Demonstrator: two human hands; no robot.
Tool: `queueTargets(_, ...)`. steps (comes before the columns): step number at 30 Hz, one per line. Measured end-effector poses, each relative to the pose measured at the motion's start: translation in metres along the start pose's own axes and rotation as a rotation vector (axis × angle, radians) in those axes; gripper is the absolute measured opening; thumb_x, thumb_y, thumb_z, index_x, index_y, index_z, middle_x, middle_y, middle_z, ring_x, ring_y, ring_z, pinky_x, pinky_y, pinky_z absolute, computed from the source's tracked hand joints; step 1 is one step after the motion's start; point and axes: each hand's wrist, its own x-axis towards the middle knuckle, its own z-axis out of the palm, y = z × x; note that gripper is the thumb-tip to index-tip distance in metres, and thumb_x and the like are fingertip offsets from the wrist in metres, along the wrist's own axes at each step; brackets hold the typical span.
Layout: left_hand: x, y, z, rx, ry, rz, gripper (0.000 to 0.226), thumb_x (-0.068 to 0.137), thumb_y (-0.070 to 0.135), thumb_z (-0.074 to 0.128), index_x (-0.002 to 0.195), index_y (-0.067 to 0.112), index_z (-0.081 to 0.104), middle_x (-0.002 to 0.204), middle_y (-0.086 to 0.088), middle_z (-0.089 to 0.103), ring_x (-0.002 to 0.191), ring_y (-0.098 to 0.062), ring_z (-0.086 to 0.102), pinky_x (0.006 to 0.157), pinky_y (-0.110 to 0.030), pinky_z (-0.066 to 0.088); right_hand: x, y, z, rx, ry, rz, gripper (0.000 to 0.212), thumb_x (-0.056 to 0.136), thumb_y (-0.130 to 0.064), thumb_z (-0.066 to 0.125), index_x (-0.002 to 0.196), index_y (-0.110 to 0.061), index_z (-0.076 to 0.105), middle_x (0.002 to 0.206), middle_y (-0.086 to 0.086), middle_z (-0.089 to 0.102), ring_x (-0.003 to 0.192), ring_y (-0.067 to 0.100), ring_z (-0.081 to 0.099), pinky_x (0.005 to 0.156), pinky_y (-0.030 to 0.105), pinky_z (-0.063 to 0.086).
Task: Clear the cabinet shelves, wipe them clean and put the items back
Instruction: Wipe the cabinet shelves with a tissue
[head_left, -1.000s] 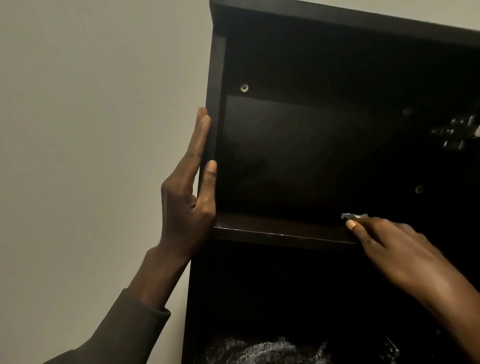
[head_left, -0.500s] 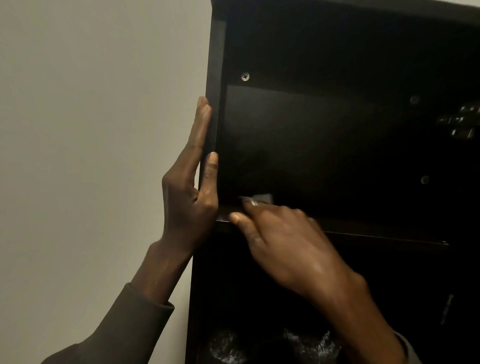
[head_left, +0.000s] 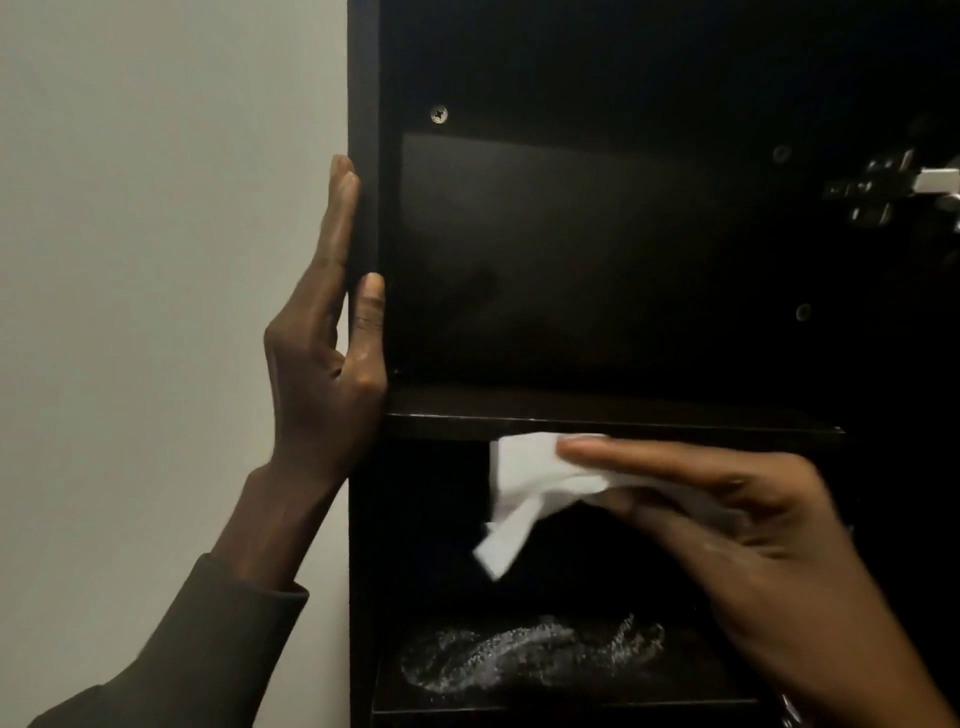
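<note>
A dark brown wall cabinet (head_left: 363, 104) stands open in front of me, and its upper compartment holds nothing. My left hand (head_left: 324, 343) lies flat against the cabinet's left side panel, thumb on the front edge. My right hand (head_left: 727, 530) holds a white paper wipe (head_left: 524, 488) just below the front edge of the upper shelf (head_left: 613, 423). The wipe hangs down in front of the lower compartment. On the lower shelf (head_left: 561, 701) lies a patch of wet, foamy streaks (head_left: 519, 660).
A plain pale wall (head_left: 156, 260) runs along the cabinet's left side. A metal door hinge (head_left: 893, 189) sits on the right inner wall, with a screw (head_left: 439, 114) at the upper left of the back panel.
My right hand swept left along the upper shelf, then came off it to the lower right with the wipe now showing. My left hand has stayed on the side panel.
</note>
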Motion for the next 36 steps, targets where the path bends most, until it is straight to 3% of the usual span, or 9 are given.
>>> queueTargets(5,-0.006,0.003,0.001,-0.005,0.011,-0.021,0.05,0.101,-0.002,0.042,0.149,-0.004,0.029,0.157,-0.017,0.031,0.147,-0.015,0.03,0.12,-0.032,0.03,-0.02,0.042,-0.076,-0.396,0.543,0.151,0.034,0.093,-0.04,0.062,0.125,-0.029,0.066,0.121,-0.005,0.07,0.114,0.016,0.065,0.103,0.043,0.048)
queueTargets(8,-0.011,0.004,0.001,-0.008,0.018,-0.038,0.05,0.101,-0.001,0.042,0.149,-0.003,0.029,0.157,-0.013,0.031,0.147,-0.013,0.03,0.12,-0.032,0.031,-0.007,0.054,-0.081,-0.753,0.69,0.051,0.056,0.081,0.009,0.053,0.128,-0.02,0.065,0.127,0.002,0.066,0.119,0.017,0.062,0.105,0.038,0.047)
queueTargets(10,-0.012,0.003,0.002,-0.004,0.026,-0.034,0.05,0.101,-0.001,0.042,0.15,0.0,0.029,0.157,-0.01,0.031,0.147,-0.01,0.03,0.119,-0.029,0.03,0.003,0.047,-0.064,-0.893,0.608,0.078,0.069,0.068,0.021,0.052,0.124,-0.016,0.067,0.124,0.003,0.067,0.117,0.016,0.062,0.106,0.031,0.045)
queueTargets(15,-0.008,0.004,0.007,-0.017,0.028,-0.033,0.052,0.1,-0.001,0.044,0.15,0.005,0.031,0.157,-0.004,0.032,0.146,-0.007,0.03,0.118,-0.027,0.032,0.018,0.034,-0.051,-1.042,0.228,0.484,0.044,0.095,-0.016,0.053,0.132,-0.041,0.055,0.115,-0.01,0.068,0.083,0.003,0.065,0.068,0.017,0.051)
queueTargets(17,-0.005,0.005,0.008,-0.015,0.038,-0.024,0.052,0.1,0.0,0.043,0.15,0.005,0.031,0.157,-0.004,0.032,0.146,-0.006,0.03,0.118,-0.023,0.03,0.03,0.026,-0.046,-1.018,0.17,0.44,0.045,0.095,-0.016,0.052,0.132,-0.041,0.056,0.119,-0.013,0.067,0.092,0.002,0.064,0.074,0.015,0.051)
queueTargets(23,-0.002,0.006,0.006,-0.003,0.011,-0.023,0.054,0.099,-0.006,0.042,0.151,0.003,0.029,0.158,-0.008,0.03,0.147,-0.01,0.029,0.12,-0.032,0.03,0.081,0.033,-0.003,-0.274,-0.166,0.29,0.035,0.095,-0.008,0.056,0.119,-0.029,0.07,0.12,-0.01,0.069,0.103,-0.003,0.065,0.09,0.018,0.053)
queueTargets(27,0.001,0.006,0.006,0.005,-0.008,-0.009,0.054,0.099,-0.005,0.043,0.151,0.003,0.029,0.159,-0.007,0.029,0.147,-0.009,0.028,0.12,-0.03,0.03,0.119,0.027,-0.028,0.512,0.541,0.201,0.027,0.092,0.005,0.053,0.11,-0.007,0.07,0.102,0.006,0.075,0.095,0.017,0.071,0.083,0.023,0.056)
queueTargets(30,0.002,0.006,0.005,0.033,-0.018,-0.012,0.054,0.1,-0.002,0.043,0.151,0.006,0.029,0.159,-0.005,0.03,0.147,-0.008,0.028,0.119,-0.028,0.031,0.139,0.041,-0.052,0.529,1.05,0.085,0.035,0.095,0.002,0.049,0.126,-0.008,0.062,0.112,0.003,0.07,0.103,0.013,0.069,0.091,0.021,0.054)
queueTargets(36,0.003,0.005,0.007,0.032,-0.009,-0.015,0.053,0.099,0.002,0.043,0.151,0.005,0.03,0.159,-0.006,0.03,0.146,-0.005,0.028,0.117,-0.02,0.029,0.169,0.074,-0.028,-0.086,1.029,0.142,0.051,0.098,-0.001,0.043,0.148,-0.004,0.035,0.15,0.012,0.042,0.14,0.021,0.039,0.114,0.023,0.03)
